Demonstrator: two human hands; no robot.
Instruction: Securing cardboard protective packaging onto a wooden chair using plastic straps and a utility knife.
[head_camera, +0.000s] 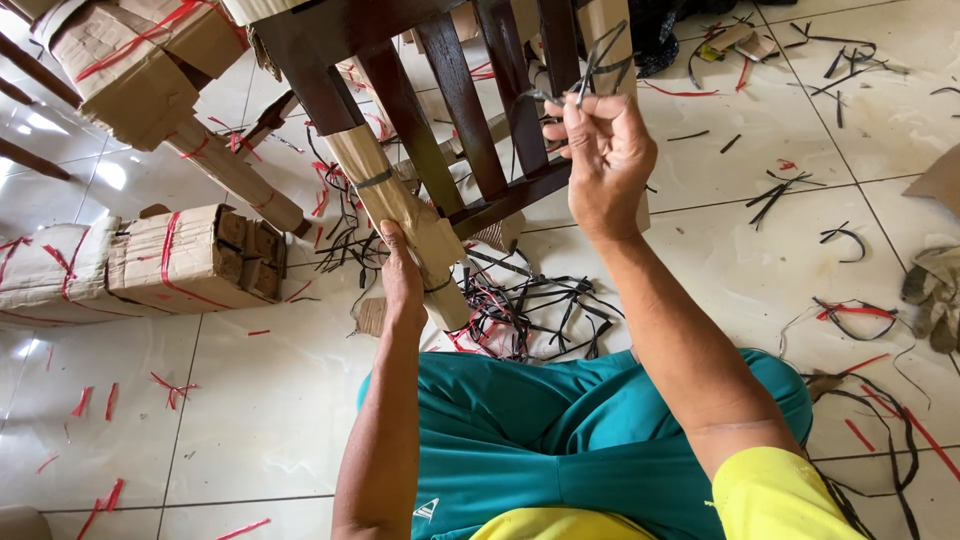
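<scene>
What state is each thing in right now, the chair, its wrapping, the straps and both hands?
Chair: dark wood, tipped over the floor.
Cardboard wrap: still on one leg, banded.
Black strap: loose, pinched in right hand.
Left hand: gripping the wrapped leg.
Strap pile: cut, tangled on floor.

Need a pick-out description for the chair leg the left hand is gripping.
Start at the dark wooden chair tipped over the white tile floor. The left hand grips the cardboard-wrapped leg at its front corner. Unlike the bare dark slats beside it, this leg is sleeved in brown cardboard cinched by a black strap.
</scene>
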